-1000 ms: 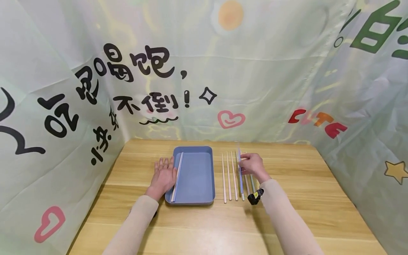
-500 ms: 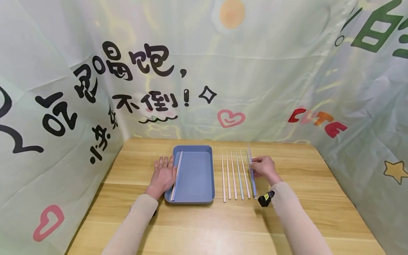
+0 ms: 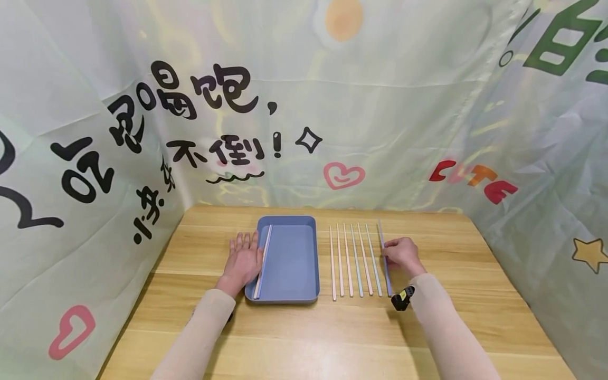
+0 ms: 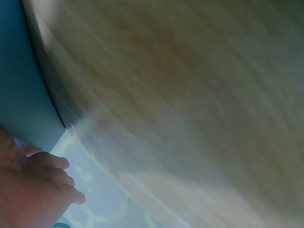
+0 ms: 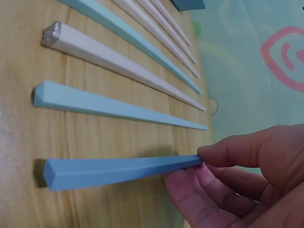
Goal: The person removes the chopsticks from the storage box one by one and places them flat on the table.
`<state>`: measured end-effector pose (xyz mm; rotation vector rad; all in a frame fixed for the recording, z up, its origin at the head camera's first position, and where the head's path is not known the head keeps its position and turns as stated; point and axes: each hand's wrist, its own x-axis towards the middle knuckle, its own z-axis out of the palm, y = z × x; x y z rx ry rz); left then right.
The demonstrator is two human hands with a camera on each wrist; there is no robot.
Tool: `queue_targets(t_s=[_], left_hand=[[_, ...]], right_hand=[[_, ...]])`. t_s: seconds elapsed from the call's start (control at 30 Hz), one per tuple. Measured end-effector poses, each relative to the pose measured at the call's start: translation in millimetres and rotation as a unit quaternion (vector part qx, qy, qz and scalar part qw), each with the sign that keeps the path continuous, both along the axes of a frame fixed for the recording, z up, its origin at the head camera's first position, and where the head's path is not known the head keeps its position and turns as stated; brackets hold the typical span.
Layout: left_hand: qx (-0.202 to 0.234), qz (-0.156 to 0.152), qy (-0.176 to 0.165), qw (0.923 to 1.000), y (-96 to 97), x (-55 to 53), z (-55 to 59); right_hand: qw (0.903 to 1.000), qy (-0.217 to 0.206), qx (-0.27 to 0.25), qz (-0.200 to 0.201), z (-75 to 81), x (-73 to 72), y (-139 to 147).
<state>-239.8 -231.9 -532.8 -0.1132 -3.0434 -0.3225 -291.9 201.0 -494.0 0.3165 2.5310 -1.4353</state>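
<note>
Presently, the right hand [image 3: 401,252] pinches a blue chopstick [image 5: 118,172] between thumb and fingers near its thin end, at the far right of a row on the wooden table [image 3: 304,338]; whether its thick end touches the wood is hard to tell. Just beside it lies a light blue chopstick [image 5: 118,108], then a pale pink chopstick with a silver end [image 5: 118,64], a mint chopstick [image 5: 137,44] and three pale pink chopsticks [image 3: 340,264], all roughly parallel and apart from one another. Left of the row sits a blue rectangular tray [image 3: 292,264], with a pair of chopsticks [image 3: 266,248], one pinkish and one bluish, lying slantwise along its left side. The left hand [image 3: 244,262] rests against the tray's left edge, fingers extended and holding nothing.
</note>
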Motion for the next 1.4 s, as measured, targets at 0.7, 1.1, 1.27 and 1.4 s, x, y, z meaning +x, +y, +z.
queue_targets(t_s=[0.7, 1.1, 1.27, 1.4], left_hand=[[0.002, 0.001, 0.002, 1.0000, 0.1, 0.1, 0.0], [0.014, 0.003, 0.003, 0.9999, 0.5, 0.7, 1.4], [0.012, 0.004, 0.005, 0.9999, 0.2, 0.8, 1.0], [0.013, 0.004, 0.004, 0.9999, 0.0, 1.0, 0.7]], right_hand=[[0.9989, 0.015, 0.044, 0.008, -9.4, -0.7, -1], [0.9976, 0.021, 0.066, 0.004, -11.2, -0.2, -3], [0.9968, 0.027, 0.076, 0.001, -12.0, 1.9, -4], [0.9964, 0.030, 0.079, -0.001, -12.7, 2.8, -5]])
